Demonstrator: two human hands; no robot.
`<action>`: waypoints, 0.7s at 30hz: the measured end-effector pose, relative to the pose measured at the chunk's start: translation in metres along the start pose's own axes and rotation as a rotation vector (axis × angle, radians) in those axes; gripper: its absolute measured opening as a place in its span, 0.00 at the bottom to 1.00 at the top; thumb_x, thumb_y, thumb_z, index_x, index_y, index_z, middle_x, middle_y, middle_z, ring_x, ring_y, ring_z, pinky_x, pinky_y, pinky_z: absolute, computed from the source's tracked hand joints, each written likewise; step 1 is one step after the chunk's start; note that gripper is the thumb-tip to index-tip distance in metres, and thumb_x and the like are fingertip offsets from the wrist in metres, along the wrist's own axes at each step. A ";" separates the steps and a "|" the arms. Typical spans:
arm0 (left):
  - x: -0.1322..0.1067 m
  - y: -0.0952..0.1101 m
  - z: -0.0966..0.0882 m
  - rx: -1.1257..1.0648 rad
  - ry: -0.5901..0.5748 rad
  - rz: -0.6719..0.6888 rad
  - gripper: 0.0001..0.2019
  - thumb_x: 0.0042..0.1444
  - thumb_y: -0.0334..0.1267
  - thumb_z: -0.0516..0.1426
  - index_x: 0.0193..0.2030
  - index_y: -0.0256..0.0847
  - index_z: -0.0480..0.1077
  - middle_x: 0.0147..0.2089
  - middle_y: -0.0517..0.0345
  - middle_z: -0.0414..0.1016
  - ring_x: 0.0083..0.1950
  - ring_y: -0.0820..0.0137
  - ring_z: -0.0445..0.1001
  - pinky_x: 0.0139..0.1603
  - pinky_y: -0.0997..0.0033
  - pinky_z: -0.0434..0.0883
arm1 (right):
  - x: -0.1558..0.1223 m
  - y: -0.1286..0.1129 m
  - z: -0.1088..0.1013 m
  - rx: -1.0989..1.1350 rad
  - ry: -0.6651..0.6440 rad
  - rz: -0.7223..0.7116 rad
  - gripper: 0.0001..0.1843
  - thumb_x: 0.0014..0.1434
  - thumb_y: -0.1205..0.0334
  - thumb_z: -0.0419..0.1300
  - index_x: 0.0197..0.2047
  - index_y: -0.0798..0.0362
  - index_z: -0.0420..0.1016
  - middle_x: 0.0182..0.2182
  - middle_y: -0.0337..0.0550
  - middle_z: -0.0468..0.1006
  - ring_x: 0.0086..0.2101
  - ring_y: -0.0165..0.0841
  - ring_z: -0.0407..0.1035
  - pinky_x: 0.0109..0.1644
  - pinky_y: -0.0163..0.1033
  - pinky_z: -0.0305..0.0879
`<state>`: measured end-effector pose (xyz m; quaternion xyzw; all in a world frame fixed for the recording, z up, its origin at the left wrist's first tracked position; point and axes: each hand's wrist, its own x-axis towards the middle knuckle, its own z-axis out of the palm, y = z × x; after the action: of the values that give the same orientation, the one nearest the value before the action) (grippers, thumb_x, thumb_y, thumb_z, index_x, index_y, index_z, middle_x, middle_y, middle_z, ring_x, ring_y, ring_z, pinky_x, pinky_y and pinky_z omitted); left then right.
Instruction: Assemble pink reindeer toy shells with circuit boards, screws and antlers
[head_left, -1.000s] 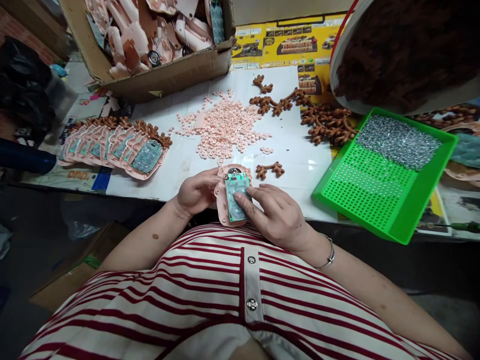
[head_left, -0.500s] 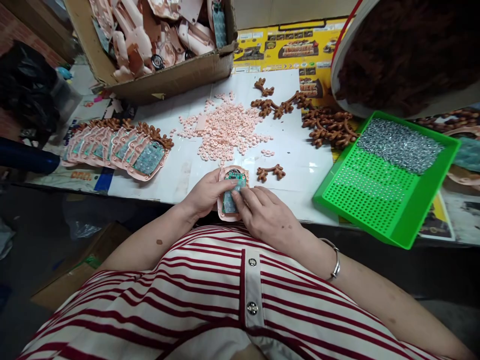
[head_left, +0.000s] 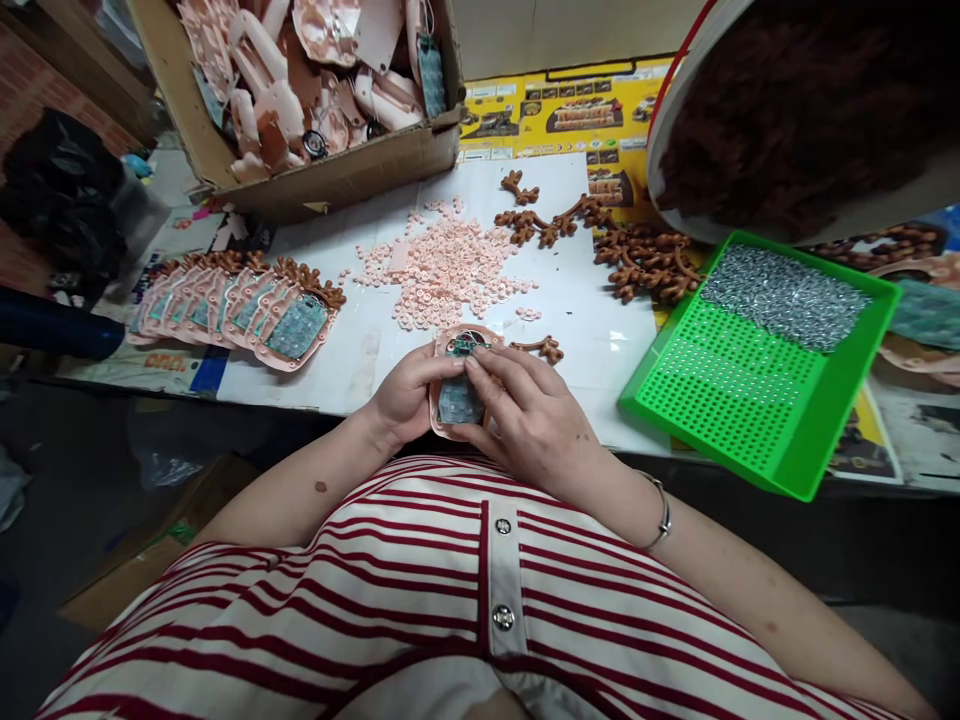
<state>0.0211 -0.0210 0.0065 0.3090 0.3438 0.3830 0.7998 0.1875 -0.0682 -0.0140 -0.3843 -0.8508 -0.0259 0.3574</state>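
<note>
Between my hands, at the table's front edge, is a pink plastic shell (head_left: pixel 442 428) with a green circuit board and a translucent grey-blue keypad (head_left: pixel 459 402) lying in it. My left hand (head_left: pixel 409 395) grips the shell's left side, thumb on the keypad's upper part. My right hand (head_left: pixel 532 410) closes on the right side, its fingertips pressing near the board's top. Thin wires show at the shell's upper end. Just beyond my right fingers lies a brown antler-shaped piece (head_left: pixel 551 348), partly hidden by them. Small pink plastic buttons (head_left: pixel 450 265) are heaped ahead.
Filled shells (head_left: pixel 296 330) lean in a row at left. A cardboard box (head_left: pixel 360 170) of pink parts stands behind. More brown antler pieces (head_left: pixel 649 260) lie right of the heap. A green basket (head_left: pixel 750 400) holds screws (head_left: pixel 787 295), below a tilted bucket (head_left: pixel 664 190) of dark brown pieces.
My right fingers have shifted up toward the board's top and now cover part of the antler piece. The shell is turned slightly. The whole view has shifted a little.
</note>
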 end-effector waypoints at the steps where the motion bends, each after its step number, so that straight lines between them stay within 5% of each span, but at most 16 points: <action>1: 0.001 0.000 0.001 -0.014 -0.001 -0.011 0.17 0.47 0.33 0.64 0.46 0.35 0.76 0.47 0.48 0.82 0.54 0.57 0.80 0.56 0.63 0.74 | 0.000 0.001 -0.001 0.000 -0.001 -0.005 0.31 0.67 0.51 0.60 0.65 0.65 0.68 0.55 0.66 0.79 0.58 0.50 0.71 0.61 0.59 0.73; 6: 0.002 0.002 0.004 -0.041 -0.047 -0.049 0.23 0.41 0.32 0.63 0.48 0.35 0.75 0.48 0.46 0.82 0.55 0.53 0.79 0.58 0.57 0.74 | -0.002 0.004 -0.006 -0.011 -0.015 0.013 0.29 0.66 0.53 0.61 0.62 0.68 0.71 0.54 0.67 0.79 0.58 0.50 0.71 0.61 0.59 0.75; 10: 0.004 -0.001 0.009 0.026 -0.066 -0.043 0.26 0.42 0.28 0.65 0.52 0.39 0.73 0.49 0.52 0.81 0.52 0.61 0.80 0.55 0.66 0.74 | -0.005 0.005 -0.009 -0.045 -0.001 0.022 0.27 0.67 0.55 0.61 0.61 0.68 0.72 0.54 0.66 0.78 0.59 0.49 0.70 0.62 0.56 0.74; 17: 0.015 -0.009 0.018 0.122 -0.052 -0.084 0.26 0.44 0.28 0.68 0.52 0.39 0.71 0.41 0.57 0.80 0.41 0.67 0.80 0.45 0.69 0.75 | -0.017 0.030 -0.016 0.188 -0.051 0.197 0.30 0.66 0.44 0.59 0.64 0.55 0.71 0.58 0.61 0.74 0.59 0.49 0.69 0.61 0.61 0.71; 21: 0.021 -0.012 0.019 0.143 -0.080 -0.117 0.27 0.43 0.29 0.69 0.52 0.37 0.71 0.39 0.55 0.80 0.39 0.65 0.79 0.42 0.67 0.75 | -0.030 0.045 -0.016 0.285 -0.023 0.361 0.25 0.68 0.48 0.58 0.65 0.45 0.70 0.65 0.55 0.65 0.65 0.47 0.62 0.65 0.60 0.67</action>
<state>0.0511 -0.0144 0.0015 0.3599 0.3556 0.2974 0.8097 0.2405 -0.0607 -0.0314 -0.4763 -0.7674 0.1631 0.3970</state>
